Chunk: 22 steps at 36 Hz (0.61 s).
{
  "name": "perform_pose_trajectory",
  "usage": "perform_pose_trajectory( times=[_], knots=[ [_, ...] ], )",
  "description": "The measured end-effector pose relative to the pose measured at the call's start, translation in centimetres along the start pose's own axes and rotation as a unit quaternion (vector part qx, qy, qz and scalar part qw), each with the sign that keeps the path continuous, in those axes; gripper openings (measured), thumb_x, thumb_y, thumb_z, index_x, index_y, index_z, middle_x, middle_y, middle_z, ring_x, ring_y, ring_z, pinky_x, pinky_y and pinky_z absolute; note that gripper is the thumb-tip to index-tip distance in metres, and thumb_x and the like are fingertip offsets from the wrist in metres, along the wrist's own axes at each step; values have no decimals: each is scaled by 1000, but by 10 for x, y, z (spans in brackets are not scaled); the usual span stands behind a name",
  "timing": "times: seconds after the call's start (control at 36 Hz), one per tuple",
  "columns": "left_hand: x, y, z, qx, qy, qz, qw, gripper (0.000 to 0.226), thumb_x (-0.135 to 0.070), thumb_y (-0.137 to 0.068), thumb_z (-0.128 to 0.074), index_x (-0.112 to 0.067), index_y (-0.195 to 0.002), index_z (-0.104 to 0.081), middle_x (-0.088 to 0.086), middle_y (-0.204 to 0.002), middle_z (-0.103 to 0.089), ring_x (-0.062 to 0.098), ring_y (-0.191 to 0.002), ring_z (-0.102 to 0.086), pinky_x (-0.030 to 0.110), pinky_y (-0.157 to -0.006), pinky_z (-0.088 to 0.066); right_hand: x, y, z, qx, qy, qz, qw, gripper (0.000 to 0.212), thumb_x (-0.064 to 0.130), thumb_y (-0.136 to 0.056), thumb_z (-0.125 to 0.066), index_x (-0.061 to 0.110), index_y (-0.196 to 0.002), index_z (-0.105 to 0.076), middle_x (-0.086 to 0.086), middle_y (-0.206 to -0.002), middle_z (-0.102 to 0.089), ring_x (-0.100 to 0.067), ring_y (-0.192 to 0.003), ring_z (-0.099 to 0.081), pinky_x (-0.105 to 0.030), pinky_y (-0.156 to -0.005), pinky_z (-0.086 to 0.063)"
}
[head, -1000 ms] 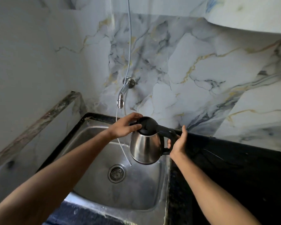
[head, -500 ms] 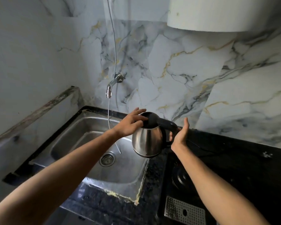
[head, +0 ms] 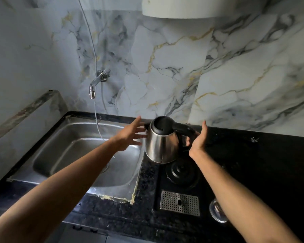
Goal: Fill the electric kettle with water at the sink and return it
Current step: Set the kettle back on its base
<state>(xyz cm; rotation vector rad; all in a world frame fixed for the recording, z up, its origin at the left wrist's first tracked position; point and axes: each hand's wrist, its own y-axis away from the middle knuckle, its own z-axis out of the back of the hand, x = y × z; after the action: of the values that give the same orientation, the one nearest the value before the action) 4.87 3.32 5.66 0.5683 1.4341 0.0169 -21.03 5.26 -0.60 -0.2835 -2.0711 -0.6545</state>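
Carried rightward from the sink (head: 63, 151), the kettle (head: 162, 142) now hangs mid-frame above its round base (head: 182, 171). Right hand (head: 197, 140) grips the handle; left hand (head: 130, 135) is open beside it. Seating it remains; tap (head: 95, 85) runs.
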Motion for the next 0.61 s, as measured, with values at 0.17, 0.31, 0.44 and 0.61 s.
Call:
perform_pose_trajectory(
  times=[0.17,0.31,0.44,0.61],
  knots=[
    [11,-13,-44,45,41,21,998,86,-78,-87,-21,-15,-129,-61,10,-125,-64,28,-111,-62,50,-100,-50,7,2,46,-35,8,13,999,65,82,-69,-49,17,-60,-51,1,-44,-46,-14,-35,-37,-22,-34,-22],
    [22,-19,-71,71,72,37,994,85,-81,-83,-17,-20,-113,-68,5,-113,-66,26,-107,-62,47,-96,-52,8,2,77,-52,13,22,998,51,65,-81,-53,17,-63,-58,1,-48,-52,-13,-36,-41,-21,-33,-24],
    [35,-22,-83,77,87,62,991,92,-84,-81,-19,-15,-123,-62,10,-125,-65,28,-115,-62,46,-93,-53,5,3,97,-45,11,12,999,42,48,-88,-54,16,-61,-58,2,-49,-57,-14,-34,-41,-22,-33,-24],
    [48,-26,-92,82,70,73,991,89,-89,-75,-21,-20,-110,-66,7,-117,-68,25,-110,-63,42,-84,-56,-4,8,111,-50,29,7,998,36,34,-90,-50,19,-58,-58,3,-46,-52,-12,-35,-40,-21,-34,-25]
  ],
)
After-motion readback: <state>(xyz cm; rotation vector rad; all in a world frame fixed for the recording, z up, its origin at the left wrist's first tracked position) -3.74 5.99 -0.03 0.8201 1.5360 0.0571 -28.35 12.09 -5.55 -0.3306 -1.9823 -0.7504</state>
